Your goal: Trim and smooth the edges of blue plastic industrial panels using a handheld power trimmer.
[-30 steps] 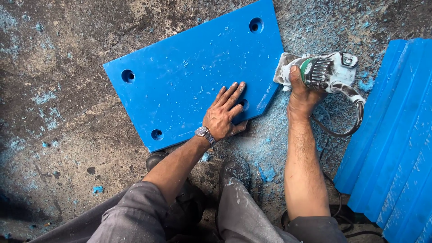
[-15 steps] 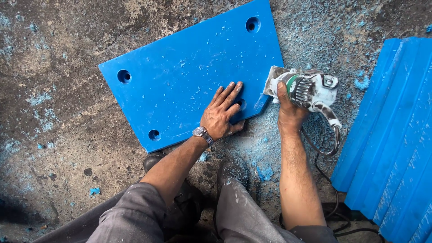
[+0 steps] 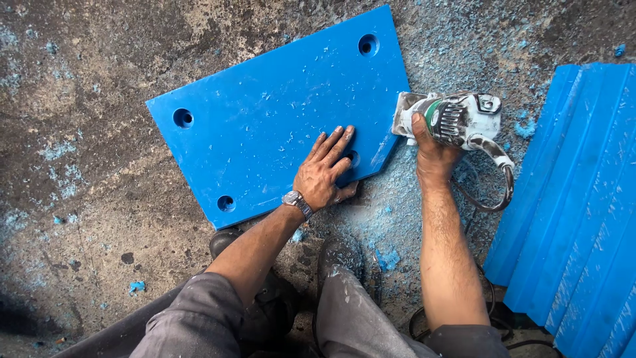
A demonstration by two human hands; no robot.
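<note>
The power tool (image 3: 457, 119), gripped tight in the right hand (image 3: 430, 156), has slid in against the right edge of the blue panel (image 3: 265, 132) lying on the floor (image 3: 79, 199), which the flat-fingered left hand (image 3: 324, 176) steadies, holding nothing.

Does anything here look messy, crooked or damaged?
Yes: pale blue shavings and dust litter the stained concrete floor, thickest beside the flat blue plastic panel with round holes. The left hand presses flat on that panel; the right hand grips a grubby white and green power tool at its edge.
</note>
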